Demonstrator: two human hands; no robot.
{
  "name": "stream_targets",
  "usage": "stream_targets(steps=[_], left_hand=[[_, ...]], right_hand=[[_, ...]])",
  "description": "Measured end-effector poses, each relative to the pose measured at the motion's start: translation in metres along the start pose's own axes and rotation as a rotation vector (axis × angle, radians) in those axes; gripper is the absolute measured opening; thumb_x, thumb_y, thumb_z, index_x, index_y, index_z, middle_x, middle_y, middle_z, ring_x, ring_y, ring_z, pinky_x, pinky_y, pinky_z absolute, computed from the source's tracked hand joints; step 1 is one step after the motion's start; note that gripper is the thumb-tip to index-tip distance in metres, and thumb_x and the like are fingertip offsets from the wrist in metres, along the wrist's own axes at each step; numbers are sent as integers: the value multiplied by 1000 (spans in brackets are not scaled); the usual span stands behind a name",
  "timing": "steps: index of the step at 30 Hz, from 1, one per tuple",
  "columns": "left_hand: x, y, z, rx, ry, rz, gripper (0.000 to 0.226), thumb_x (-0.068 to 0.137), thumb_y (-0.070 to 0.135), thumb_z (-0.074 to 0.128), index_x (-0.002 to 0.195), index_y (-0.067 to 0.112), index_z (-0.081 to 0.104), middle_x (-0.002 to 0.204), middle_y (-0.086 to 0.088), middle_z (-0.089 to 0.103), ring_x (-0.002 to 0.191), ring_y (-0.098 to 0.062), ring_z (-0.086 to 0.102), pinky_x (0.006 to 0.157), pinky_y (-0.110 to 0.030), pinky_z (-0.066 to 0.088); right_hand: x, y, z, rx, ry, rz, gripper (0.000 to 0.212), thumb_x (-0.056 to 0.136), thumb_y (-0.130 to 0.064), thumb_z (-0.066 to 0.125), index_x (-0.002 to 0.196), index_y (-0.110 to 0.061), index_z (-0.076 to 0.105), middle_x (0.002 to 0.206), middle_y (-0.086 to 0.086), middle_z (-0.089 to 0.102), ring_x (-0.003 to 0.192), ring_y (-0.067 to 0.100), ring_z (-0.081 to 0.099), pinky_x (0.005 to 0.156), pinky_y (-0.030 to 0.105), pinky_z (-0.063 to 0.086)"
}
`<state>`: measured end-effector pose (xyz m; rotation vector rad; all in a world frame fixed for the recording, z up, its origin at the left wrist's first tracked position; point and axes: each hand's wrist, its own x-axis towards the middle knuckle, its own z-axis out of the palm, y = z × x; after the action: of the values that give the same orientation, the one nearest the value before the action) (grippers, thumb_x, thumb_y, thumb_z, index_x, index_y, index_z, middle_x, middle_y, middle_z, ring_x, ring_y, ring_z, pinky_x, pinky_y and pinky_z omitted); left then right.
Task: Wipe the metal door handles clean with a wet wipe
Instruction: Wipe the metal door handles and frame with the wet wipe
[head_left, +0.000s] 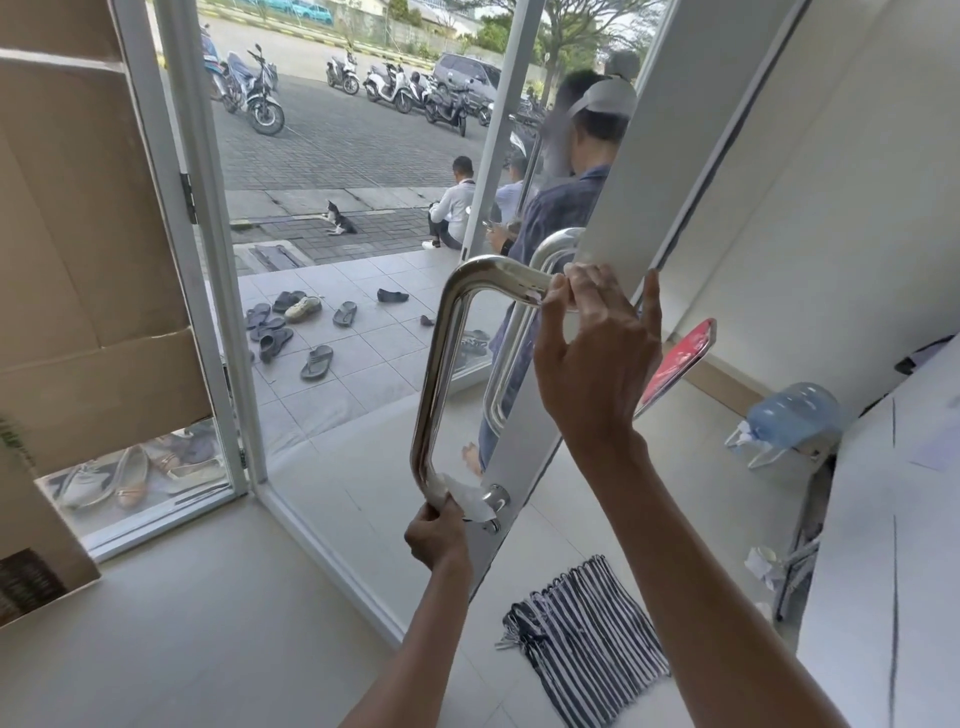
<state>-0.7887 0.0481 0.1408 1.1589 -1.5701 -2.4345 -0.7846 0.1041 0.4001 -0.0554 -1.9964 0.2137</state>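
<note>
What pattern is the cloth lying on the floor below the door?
The cloth has dark and white stripes; the head view shows it.

Bare arms are all we get here. The right forearm (701, 571) fills the near right corner, broad and long, close to the lens, uncovered right up to the wrist. The right hand (592, 353) is bare too, with tendons ridged along its back. Over to the left, the left forearm (415, 649) looks slimmer, again uncovered, and the left hand (436, 535) shows small and farther off, knuckles rounded.
</note>
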Motion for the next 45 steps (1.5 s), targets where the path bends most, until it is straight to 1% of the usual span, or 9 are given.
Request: stream_targets(steps=[4, 9, 15, 22, 29, 35, 40, 42, 45], left_hand=[[-11, -9, 8, -70, 16, -65, 18, 77, 23, 74, 86, 7, 76, 78, -9, 74, 82, -30, 71, 84, -44, 58], [-30, 0, 16, -112, 109, -128, 22, 80, 28, 71, 93, 11, 76, 86, -10, 74, 86, -31, 66, 85, -38, 56], [-41, -2, 31, -96, 157, -195, 26, 73, 21, 74, 96, 9, 75, 90, -13, 74, 88, -34, 68, 83, -42, 57], [-58, 10, 39, -144, 158, -250, 31, 76, 14, 76, 105, 1, 72, 100, -19, 72, 96, -37, 65, 83, -36, 54], [-59, 14, 41, -117, 144, -356, 37, 72, 18, 77, 104, -1, 71, 102, -20, 72, 96, -39, 65, 83, -37, 55], [-66, 20, 42, -111, 138, -417, 51, 78, 20, 76, 118, -6, 59, 120, -24, 62, 111, -39, 60, 92, -39, 51], [-68, 23, 43, -104, 101, -445, 48, 79, 17, 75, 119, -3, 59, 123, -22, 62, 112, -37, 60, 93, -38, 50], [-62, 21, 43, -79, 131, -456, 44, 84, 11, 68, 124, -3, 57, 130, -21, 58, 117, -36, 56, 96, -37, 46], [-66, 25, 42, 27, 38, -397, 46, 95, 13, 55, 136, -3, 45, 142, -17, 47, 128, -34, 48, 96, -40, 44]], right_hand=[[0, -1, 1, 7, 20, 15, 42, 100, -35, 42, 111, -8, 73, 118, 5, 70, 117, 16, 63, 119, 43, 24], [1, -3, 2, 10, 34, 29, 43, 100, -37, 42, 111, -8, 73, 119, 6, 69, 118, 17, 62, 119, 42, 26], [1, -4, 2, 11, 52, 48, 40, 98, -36, 48, 111, -8, 72, 119, 7, 69, 116, 19, 63, 118, 39, 29], [3, -3, 3, 14, 49, 58, 41, 98, -37, 47, 110, -8, 73, 118, 7, 69, 116, 19, 64, 116, 43, 33], [2, -3, 3, 22, 12, 78, 45, 99, -38, 41, 114, -9, 72, 122, 6, 68, 119, 19, 62, 115, 38, 34], [0, -6, 2, 46, 40, 81, 36, 98, -29, 47, 112, -7, 72, 118, 8, 70, 115, 21, 65, 97, 37, 53], [-1, -8, 0, 49, 42, 76, 37, 98, -30, 46, 112, -7, 73, 118, 8, 70, 114, 22, 65, 92, 37, 56], [0, -6, -1, 57, 37, 72, 39, 99, -31, 44, 112, -8, 73, 118, 7, 70, 113, 21, 66, 89, 37, 57], [1, -3, -1, 61, 25, 72, 40, 99, -32, 42, 112, -10, 73, 119, 5, 70, 113, 19, 65, 86, 35, 58]])
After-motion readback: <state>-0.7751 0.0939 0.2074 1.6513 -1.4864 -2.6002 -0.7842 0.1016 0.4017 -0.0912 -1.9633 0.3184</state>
